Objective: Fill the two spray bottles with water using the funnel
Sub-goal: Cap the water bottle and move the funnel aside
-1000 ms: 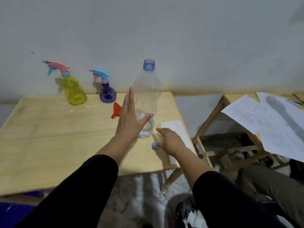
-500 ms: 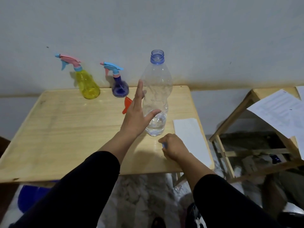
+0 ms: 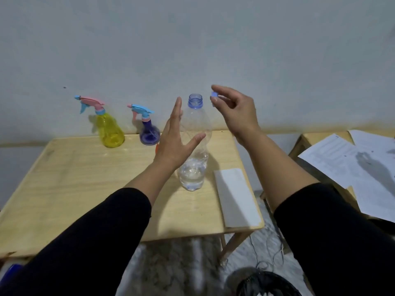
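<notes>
Cap, small and blue, sits pinched between the thumb and forefinger of the right hand, raised just right of the open neck of the clear water bottle at frame centre. The left hand is spread flat against the bottle's left side, fingers apart. At upper left of the wooden table stand the yellow spray bottle and purple spray bottle, with a sliver of the orange funnel showing behind the left hand

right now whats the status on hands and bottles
Left hand open beside the water bottle, contact unclear. Right hand pinching blue cap near the neck. Both spray bottles capped at the wall. Nothing in the way.
</notes>
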`<state>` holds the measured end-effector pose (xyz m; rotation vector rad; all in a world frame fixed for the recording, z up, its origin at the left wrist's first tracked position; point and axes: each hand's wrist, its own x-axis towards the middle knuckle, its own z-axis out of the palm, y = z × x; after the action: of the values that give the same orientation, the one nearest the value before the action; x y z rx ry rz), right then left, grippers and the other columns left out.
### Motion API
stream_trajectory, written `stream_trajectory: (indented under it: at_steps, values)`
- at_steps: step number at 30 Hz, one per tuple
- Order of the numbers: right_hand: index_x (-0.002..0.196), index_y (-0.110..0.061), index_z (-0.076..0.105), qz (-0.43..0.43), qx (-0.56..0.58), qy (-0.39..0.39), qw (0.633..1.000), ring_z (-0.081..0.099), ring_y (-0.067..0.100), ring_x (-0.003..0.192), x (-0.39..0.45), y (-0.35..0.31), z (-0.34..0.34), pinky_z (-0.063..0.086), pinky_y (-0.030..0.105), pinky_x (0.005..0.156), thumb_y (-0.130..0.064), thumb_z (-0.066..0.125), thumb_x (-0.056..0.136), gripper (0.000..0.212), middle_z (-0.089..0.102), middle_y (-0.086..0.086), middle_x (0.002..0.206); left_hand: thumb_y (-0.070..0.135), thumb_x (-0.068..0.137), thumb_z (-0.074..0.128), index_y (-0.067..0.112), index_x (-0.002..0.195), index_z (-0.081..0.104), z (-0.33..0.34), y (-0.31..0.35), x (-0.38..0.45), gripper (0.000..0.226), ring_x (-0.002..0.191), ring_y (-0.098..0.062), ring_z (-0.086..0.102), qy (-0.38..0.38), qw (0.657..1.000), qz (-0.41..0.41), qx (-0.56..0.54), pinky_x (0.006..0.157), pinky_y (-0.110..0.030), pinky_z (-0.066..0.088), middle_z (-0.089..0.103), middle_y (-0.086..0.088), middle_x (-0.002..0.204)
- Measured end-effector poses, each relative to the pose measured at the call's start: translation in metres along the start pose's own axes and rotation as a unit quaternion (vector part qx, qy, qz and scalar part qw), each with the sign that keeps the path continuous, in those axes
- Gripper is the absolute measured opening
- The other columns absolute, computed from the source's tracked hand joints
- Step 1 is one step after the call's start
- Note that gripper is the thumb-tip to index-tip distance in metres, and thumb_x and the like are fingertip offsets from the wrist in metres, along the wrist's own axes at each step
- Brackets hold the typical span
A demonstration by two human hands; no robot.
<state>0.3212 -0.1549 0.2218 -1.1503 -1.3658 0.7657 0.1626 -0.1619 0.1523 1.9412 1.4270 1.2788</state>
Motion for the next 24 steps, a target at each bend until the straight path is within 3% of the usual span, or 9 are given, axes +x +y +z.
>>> stream_trajectory:
  at_steps: [5, 12, 15, 18, 21, 24]
  values:
    - [0.118, -0.019, 0.066, -0.082, -0.207, -0.141, 0.965, 0.059, 0.009, 0.11, 0.012, -0.035, 0.011, 0.044, 0.019, 0.098, -0.011, 0.063, 0.088, 0.032, 0.065, -0.001, 0.121, 0.049, 0.076, 0.07, 0.043, 0.145, -0.002, 0.0, 0.0, -0.001, 0.1, 0.137, -0.01, 0.034, 0.001, 0.999, -0.038, -0.008, 0.101, -0.03, 0.036, 0.036, 0.0, 0.149]
    - [0.12, -0.019, 0.064, -0.1, -0.346, -0.227, 0.905, 0.057, 0.012, 0.115, 0.027, -0.051, 0.01, 0.038, 0.016, 0.097, -0.011, 0.059, 0.09, 0.031, 0.064, -0.001, 0.124, 0.044, 0.075, 0.073, 0.04, 0.145, -0.003, 0.003, 0.003, -0.002, 0.104, 0.137, -0.014, 0.035, -0.003, 0.998, -0.053, -0.045, 0.108, -0.044, 0.037, 0.035, -0.002, 0.15]
    - [0.116, -0.017, 0.066, -0.098, -0.364, -0.209, 0.902, 0.059, 0.012, 0.1, 0.031, -0.049, 0.014, 0.041, 0.016, 0.084, -0.025, 0.068, 0.086, 0.032, 0.064, 0.001, 0.111, 0.048, 0.073, 0.073, 0.044, 0.144, -0.006, 0.005, 0.001, -0.002, 0.106, 0.135, -0.015, 0.037, 0.002, 0.997, -0.06, -0.053, 0.106, -0.045, 0.038, 0.035, 0.002, 0.149]
    - [0.111, -0.014, 0.067, -0.06, -0.303, -0.155, 0.938, 0.052, 0.003, 0.08, 0.025, -0.038, 0.019, 0.039, 0.008, 0.068, -0.04, 0.07, 0.081, 0.039, 0.055, -0.01, 0.088, 0.047, 0.073, 0.073, 0.041, 0.145, -0.007, 0.006, -0.001, -0.003, 0.107, 0.135, -0.013, 0.037, 0.001, 0.996, -0.068, -0.061, 0.108, -0.042, 0.037, 0.034, 0.003, 0.149]
    - [0.127, -0.011, 0.057, 0.039, -0.115, -0.209, 0.97, 0.056, 0.005, 0.1, 0.02, -0.024, 0.014, 0.044, 0.013, 0.085, -0.024, 0.06, 0.091, 0.038, 0.061, -0.004, 0.111, 0.047, 0.073, 0.073, 0.037, 0.147, -0.002, 0.005, -0.004, -0.003, 0.106, 0.135, -0.009, 0.035, 0.004, 0.995, -0.074, -0.066, 0.109, -0.039, 0.037, 0.034, 0.005, 0.149]
    - [0.122, -0.011, 0.06, 0.02, -0.094, -0.183, 0.978, 0.056, 0.008, 0.097, 0.015, -0.012, 0.016, 0.045, 0.017, 0.084, -0.011, 0.059, 0.091, 0.03, 0.062, -0.002, 0.106, 0.054, 0.073, 0.07, 0.037, 0.146, 0.013, 0.006, -0.008, -0.003, 0.095, 0.137, -0.007, 0.031, 0.003, 0.997, -0.063, -0.049, 0.108, -0.042, 0.037, 0.033, 0.01, 0.15]
